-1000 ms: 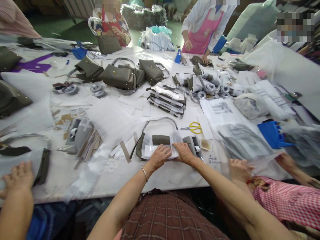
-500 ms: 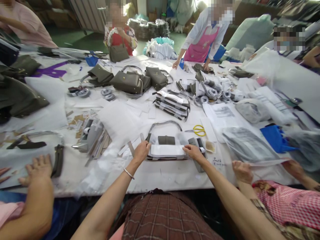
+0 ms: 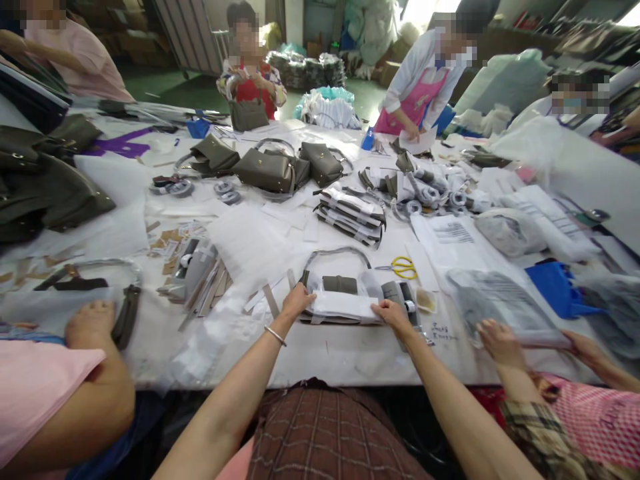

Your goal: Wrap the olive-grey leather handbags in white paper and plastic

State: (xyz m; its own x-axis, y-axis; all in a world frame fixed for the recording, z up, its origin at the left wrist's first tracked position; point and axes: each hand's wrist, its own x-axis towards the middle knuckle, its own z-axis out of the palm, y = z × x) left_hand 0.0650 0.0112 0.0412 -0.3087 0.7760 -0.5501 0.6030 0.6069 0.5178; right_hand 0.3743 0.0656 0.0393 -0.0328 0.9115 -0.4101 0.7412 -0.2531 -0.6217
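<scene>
An olive handbag [image 3: 340, 285] lies flat in front of me, its wrapped handle [image 3: 337, 251] arching away. A folded white wrapping sheet [image 3: 346, 307] covers its near side. My left hand [image 3: 299, 301] pinches the left end of this sheet, with a bracelet on that wrist. At the other end, my right hand [image 3: 393, 313] pinches the sheet between thumb and fingers. Just right of that hand are a grey tape dispenser [image 3: 397, 293] and a small tan pad [image 3: 427, 300]. Yellow-handled scissors [image 3: 403, 267] lie beyond them.
Wrapped flat bags [image 3: 350, 217] are stacked ahead, with olive handbags [image 3: 265, 169] behind. Cardboard strips [image 3: 207, 287] and another dispenser [image 3: 193, 263] lie left. Co-workers' hands are close on both sides, the right one at a plastic-bagged item [image 3: 505, 303]. A blue bin [image 3: 560, 287] stands right.
The view has shifted slightly. Both my hands stay at the sheet's ends. The left co-worker leans further in; across the table, the person in the pink apron now holds a white sheet.
</scene>
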